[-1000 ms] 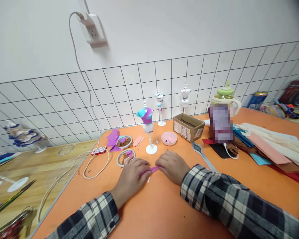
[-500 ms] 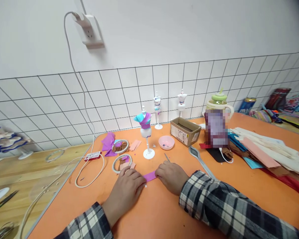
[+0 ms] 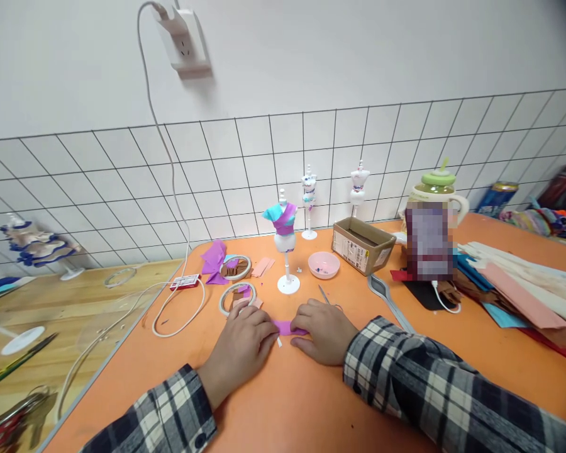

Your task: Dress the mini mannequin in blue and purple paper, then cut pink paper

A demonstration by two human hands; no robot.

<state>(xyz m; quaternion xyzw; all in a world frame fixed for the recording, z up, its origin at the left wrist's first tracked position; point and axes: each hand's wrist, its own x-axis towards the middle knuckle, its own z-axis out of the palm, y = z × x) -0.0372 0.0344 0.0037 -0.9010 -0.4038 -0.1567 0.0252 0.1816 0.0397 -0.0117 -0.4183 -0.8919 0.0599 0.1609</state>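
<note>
A short strip of purple crepe paper (image 3: 283, 328) lies flat on the orange table (image 3: 283, 402) between my hands. My left hand (image 3: 244, 338) is closed on its left end, fingers curled over and thumb near the lower edge. Over the right part rests my right hand (image 3: 323, 328), fingertips on the paper and thumb spread away below. A tiny white scrap (image 3: 279, 342) sits just below the strip. Behind it stands a white mini dress form (image 3: 285, 242) wrapped in turquoise and purple paper. Scissors (image 3: 324, 294) lie partly hidden behind my right hand.
Two tape rolls (image 3: 222, 306) and purple paper (image 3: 214, 263) lie at left. Beyond are a pink bowl (image 3: 324, 267), a cardboard box (image 3: 358, 245) and two more dress forms. A phone (image 3: 429, 242), a jug (image 3: 436, 184) and paper strips (image 3: 519, 292) occupy the right. A white cable (image 3: 172, 167) crosses the left.
My right thumb has come away from the strip, and the right fingers have moved over it toward my left hand. The camera view has shifted slightly left and down.
</note>
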